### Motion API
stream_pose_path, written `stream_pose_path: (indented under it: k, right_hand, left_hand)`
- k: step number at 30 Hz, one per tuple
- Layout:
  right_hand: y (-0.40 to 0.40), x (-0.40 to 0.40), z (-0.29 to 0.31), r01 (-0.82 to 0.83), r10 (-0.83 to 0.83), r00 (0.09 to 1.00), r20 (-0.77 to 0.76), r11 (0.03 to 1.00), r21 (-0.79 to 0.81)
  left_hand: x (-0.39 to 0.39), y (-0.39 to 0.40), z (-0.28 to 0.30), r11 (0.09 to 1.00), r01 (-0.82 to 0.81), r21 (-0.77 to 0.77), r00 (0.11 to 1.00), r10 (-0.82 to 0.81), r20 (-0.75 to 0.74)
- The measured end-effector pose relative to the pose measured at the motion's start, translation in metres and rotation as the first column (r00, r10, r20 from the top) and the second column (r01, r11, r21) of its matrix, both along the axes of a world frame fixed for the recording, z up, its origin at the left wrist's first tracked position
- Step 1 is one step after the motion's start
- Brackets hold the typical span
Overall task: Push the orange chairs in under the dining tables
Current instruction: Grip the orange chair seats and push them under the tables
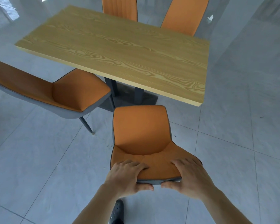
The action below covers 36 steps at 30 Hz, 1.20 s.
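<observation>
An orange chair (141,131) with grey piping stands on the floor in front of me, its seat facing the wooden dining table (120,50). The seat's front edge sits just short of the table's near edge. My left hand (126,177) grips the left of the chair's backrest top, fingers over the front, thumb behind. My right hand (189,177) grips the right of the same top edge. A second orange chair (68,92) stands at the left, angled, with only its seat corner under the table. Two more orange chairs (120,8), (184,15) stand at the far side.
The floor is glossy grey tile (233,143). The table's dark pedestal base (120,94) stands under the table, just ahead of the near chair. My dark perforated shoe (116,210) shows below the hands. A small white scrap (210,17) lies on the floor at the far right.
</observation>
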State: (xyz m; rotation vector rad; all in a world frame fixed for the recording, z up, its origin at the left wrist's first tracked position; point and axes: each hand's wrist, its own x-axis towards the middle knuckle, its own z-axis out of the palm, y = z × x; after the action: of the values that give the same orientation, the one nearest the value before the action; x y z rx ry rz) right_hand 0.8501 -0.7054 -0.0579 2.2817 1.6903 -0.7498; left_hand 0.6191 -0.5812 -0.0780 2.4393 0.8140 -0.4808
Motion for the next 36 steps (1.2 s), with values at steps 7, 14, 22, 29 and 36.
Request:
stream_pose_path:
  k: [7,14,22,29,36]
  right_hand:
    - [0.057,-0.016,-0.004,0.056,-0.057,0.998,0.009,0.994,0.089]
    - [0.096,-0.016,0.006,0.167,-0.172,0.985,0.030,0.979,0.120]
    - [0.054,0.043,0.051,0.266,-0.276,0.960,0.051,0.952,0.153]
    - [0.067,0.041,0.049,0.268,-0.270,0.963,0.006,0.956,0.119]
    - [0.078,0.020,0.049,0.274,-0.260,0.957,-0.129,0.956,0.104]
  left_hand:
    - [-0.005,0.069,0.004,0.999,-0.001,0.038,1.000,0.000,0.020]
    - [0.012,0.131,0.013,0.998,0.061,0.020,0.994,-0.062,0.095]
    - [0.086,0.115,0.064,0.972,0.205,0.119,0.968,-0.219,0.121]
    - [0.081,0.118,0.049,0.992,0.124,0.027,0.988,-0.126,0.089]
    - [0.069,0.115,0.050,1.000,-0.005,0.005,0.998,0.004,0.070]
